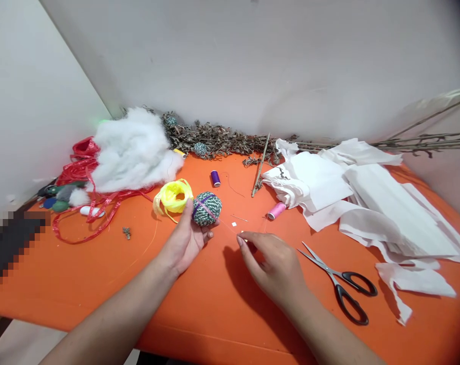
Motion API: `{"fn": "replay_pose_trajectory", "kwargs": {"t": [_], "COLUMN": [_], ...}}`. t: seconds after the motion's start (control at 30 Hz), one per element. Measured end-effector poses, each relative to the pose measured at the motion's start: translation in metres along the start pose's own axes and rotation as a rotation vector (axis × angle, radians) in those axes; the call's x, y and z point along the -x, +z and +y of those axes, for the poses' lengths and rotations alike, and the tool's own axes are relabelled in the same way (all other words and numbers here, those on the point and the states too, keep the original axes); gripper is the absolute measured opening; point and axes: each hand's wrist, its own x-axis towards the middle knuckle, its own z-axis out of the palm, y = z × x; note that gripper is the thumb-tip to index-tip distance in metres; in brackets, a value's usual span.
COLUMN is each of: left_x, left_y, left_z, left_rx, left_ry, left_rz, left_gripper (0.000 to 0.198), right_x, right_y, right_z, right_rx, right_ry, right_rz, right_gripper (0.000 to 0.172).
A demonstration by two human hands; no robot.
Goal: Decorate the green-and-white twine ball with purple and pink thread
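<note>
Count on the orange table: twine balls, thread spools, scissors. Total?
Green-and-white twine balls: 3 (held ball in the left hand, nearer stem ball, farther stem ball)
Thread spools: 2 (purple spool, pink spool)
Scissors: 1 (black-handled scissors)
Total: 6

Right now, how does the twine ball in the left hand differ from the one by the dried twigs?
The twine ball sits in the left hand, while the other twine ball rests among the dried twigs at the table's back edge. The held ball looks larger, though it is nearer the camera, and has a purple thread band across it; none shows on the other. Both are wound with green and white twine.
</note>
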Motion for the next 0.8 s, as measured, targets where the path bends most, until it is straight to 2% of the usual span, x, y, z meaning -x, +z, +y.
{"fn": "replay_pose_trajectory", "kwargs": {"t": [0.13,0.4,0.63,0.8], "left_x": [0.0031,-0.0007,0.0008,0.0019], "left_y": [-0.0005,-0.0007,0.0028,0.0019], "left_z": [0.0004,0.0007,0.0054,0.0069], "left_rx": [-0.012,0.029,0.055,0.054], "left_ry": [0.038,0.088,0.016,0.034], "left_rz": [-0.044,-0.015,0.047,0.033], "left_gripper": [0.043,0.037,0.039,0.031], "right_x": [0.0004,0.0000,0.0005,0.0011], "right_y": [-0.0004,-0.0009,-0.0005,-0.0007], "right_z": [0.0003,-0.0008,0.0000,-0.0003], "right_rx": [-0.003,-0.010,-0.007,-0.014], "right_ry": [0.001,0.000,0.007,0.006], "right_rz": [-0.007,-0.012,-0.024,-0.024], "right_gripper": [0.012,0.014,0.014,0.012]}}
